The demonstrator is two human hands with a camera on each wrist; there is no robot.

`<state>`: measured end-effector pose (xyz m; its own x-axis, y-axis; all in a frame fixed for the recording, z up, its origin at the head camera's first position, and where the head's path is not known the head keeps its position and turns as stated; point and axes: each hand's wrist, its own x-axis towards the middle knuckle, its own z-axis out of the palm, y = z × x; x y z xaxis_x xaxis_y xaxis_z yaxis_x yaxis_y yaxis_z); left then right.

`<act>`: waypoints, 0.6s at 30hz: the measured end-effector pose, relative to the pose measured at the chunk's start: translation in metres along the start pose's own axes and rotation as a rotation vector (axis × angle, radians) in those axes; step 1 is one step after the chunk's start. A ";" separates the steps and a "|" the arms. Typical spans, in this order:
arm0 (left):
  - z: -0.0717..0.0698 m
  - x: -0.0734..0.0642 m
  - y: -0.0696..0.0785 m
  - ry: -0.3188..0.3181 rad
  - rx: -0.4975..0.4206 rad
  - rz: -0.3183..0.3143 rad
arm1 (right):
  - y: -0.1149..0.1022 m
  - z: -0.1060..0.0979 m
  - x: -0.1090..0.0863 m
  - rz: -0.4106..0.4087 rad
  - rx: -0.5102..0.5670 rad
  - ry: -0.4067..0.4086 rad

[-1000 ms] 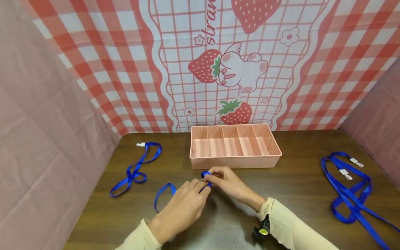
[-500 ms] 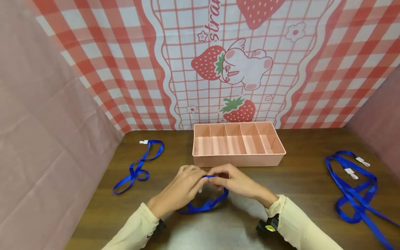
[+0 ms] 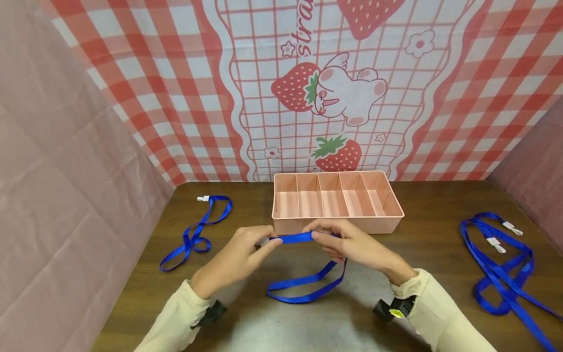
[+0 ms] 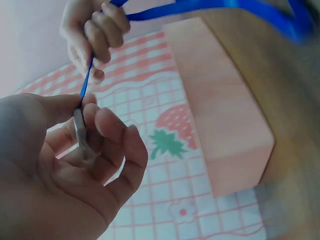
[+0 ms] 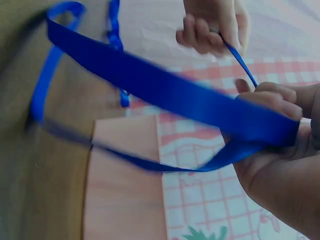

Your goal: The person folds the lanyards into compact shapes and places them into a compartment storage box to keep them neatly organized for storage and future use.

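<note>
Left hand (image 3: 239, 252) and right hand (image 3: 357, 246) pinched a blue lanyard (image 3: 296, 238) taut, straightening it, I judged, with its loose loop (image 3: 303, 299) to gather next.

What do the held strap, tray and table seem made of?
Strap: probably synthetic ribbon, satiny; thin, flat, loops softly.
Tray: likely plastic, smooth, low-sheen; thin, evenly pink walls.
Table: wood or wood-look laminate, slightly glossy; grain streaks and pale reflections show.
</note>
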<state>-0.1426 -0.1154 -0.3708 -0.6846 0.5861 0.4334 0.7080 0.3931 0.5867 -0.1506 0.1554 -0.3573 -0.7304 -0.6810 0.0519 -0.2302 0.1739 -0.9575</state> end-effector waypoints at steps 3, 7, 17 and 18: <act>-0.008 -0.001 0.004 0.006 0.007 -0.016 | -0.006 -0.004 -0.005 0.013 0.003 0.021; -0.013 -0.002 0.006 0.001 0.021 -0.012 | -0.009 -0.007 -0.010 0.025 -0.014 0.003; -0.025 -0.004 0.005 -0.005 0.013 -0.021 | -0.020 -0.038 -0.029 0.023 -0.273 -0.133; -0.026 -0.004 0.006 -0.005 0.017 -0.023 | -0.022 -0.040 -0.032 0.024 -0.282 -0.149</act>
<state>-0.1405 -0.1339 -0.3513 -0.7001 0.5802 0.4162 0.6947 0.4188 0.5848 -0.1486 0.2019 -0.3267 -0.6404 -0.7674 -0.0318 -0.3982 0.3671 -0.8406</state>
